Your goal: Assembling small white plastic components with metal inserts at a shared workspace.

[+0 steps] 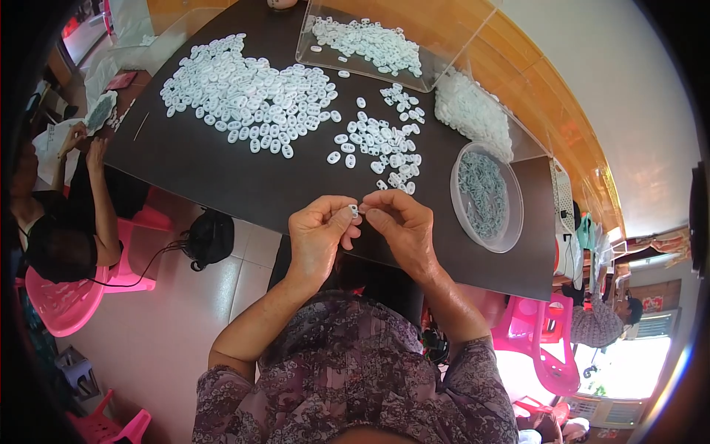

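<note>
Just past the near edge of the dark table, my two hands meet at their fingertips. My left hand (320, 233) pinches a small white plastic piece with dark openings (353, 211) between thumb and forefinger. From the other side my right hand (405, 228) has thumb and forefinger closed against the piece's edge; whatever it may grip is too small to make out. Beyond my hands lies a small loose group of white pieces (381, 142), some oval with two holes. Farther left spreads a large heap of white two-holed ovals (251, 96).
A round clear tub (515, 222) of small grey-green parts stands right on the dark table (296, 185). Clear boxes at the back hold white pieces (370, 44) and translucent parts (473, 115). Another person (74, 200) works at left. Pink chairs (66, 300) flank the table.
</note>
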`<action>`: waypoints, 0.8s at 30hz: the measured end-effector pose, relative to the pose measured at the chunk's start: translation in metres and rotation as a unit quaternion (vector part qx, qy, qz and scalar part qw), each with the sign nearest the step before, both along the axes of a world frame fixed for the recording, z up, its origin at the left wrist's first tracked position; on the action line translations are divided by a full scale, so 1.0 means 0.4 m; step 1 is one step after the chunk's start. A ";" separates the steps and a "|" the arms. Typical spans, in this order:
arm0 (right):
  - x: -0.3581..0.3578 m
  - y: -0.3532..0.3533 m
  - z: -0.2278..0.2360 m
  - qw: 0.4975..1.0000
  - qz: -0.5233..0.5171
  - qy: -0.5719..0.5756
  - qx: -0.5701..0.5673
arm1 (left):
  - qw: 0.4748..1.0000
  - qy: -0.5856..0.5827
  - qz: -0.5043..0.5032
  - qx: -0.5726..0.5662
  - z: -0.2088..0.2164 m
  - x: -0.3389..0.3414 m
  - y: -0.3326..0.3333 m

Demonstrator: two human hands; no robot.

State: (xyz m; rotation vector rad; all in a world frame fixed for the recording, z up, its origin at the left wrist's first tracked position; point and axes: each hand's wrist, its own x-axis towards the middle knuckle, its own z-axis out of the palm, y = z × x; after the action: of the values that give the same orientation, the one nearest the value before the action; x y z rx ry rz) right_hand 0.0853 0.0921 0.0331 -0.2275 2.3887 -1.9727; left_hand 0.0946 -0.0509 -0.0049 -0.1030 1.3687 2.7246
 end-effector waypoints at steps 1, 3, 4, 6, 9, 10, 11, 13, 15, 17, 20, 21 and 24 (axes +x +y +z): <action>0.000 0.001 -0.001 1.000 0.000 0.000 0.000 | 1.000 0.000 0.001 -0.003 0.002 0.001 0.001; 0.001 0.004 -0.002 0.999 0.028 -0.011 0.023 | 1.000 -0.001 0.007 -0.007 0.010 0.005 0.005; 0.001 0.003 -0.001 0.999 0.028 -0.011 0.023 | 1.000 -0.001 0.013 -0.011 0.012 0.005 0.008; 0.002 0.002 0.002 0.999 0.026 -0.001 0.043 | 1.000 0.002 0.019 -0.017 0.013 0.007 0.013; 0.003 -0.002 0.008 0.998 0.019 -0.003 0.053 | 0.999 0.008 0.016 -0.039 0.009 0.006 0.014; 0.002 -0.002 0.007 0.998 0.018 -0.004 0.053 | 0.998 0.011 0.007 -0.055 0.007 0.007 0.014; 0.000 -0.002 0.005 0.999 0.017 0.000 0.048 | 0.998 0.011 0.006 -0.055 0.007 0.006 0.015; -0.003 -0.001 0.005 0.999 0.016 0.003 0.043 | 1.000 0.009 -0.007 -0.025 0.008 0.004 0.015; -0.004 0.000 0.007 0.998 0.017 -0.002 0.060 | 1.000 0.016 -0.008 -0.025 0.006 0.003 0.016; -0.002 -0.001 -0.003 0.999 0.015 0.006 0.051 | 0.999 0.023 -0.008 -0.026 0.002 0.002 0.018; 0.003 -0.008 -0.006 0.999 0.003 0.005 0.038 | 0.999 0.018 -0.001 -0.040 -0.006 0.008 0.022; 0.006 -0.010 -0.005 0.999 -0.005 -0.002 0.035 | 0.999 0.012 0.002 -0.037 -0.008 0.009 0.021; 0.008 -0.011 0.003 0.999 -0.013 0.007 0.041 | 0.999 0.011 0.007 -0.042 -0.001 0.015 0.023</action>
State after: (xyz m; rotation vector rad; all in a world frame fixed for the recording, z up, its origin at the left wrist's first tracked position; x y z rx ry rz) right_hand 0.0885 0.0876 0.0341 -0.2094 2.4857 -1.8854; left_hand 0.1004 -0.0416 -0.0053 -0.0886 1.4937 2.6886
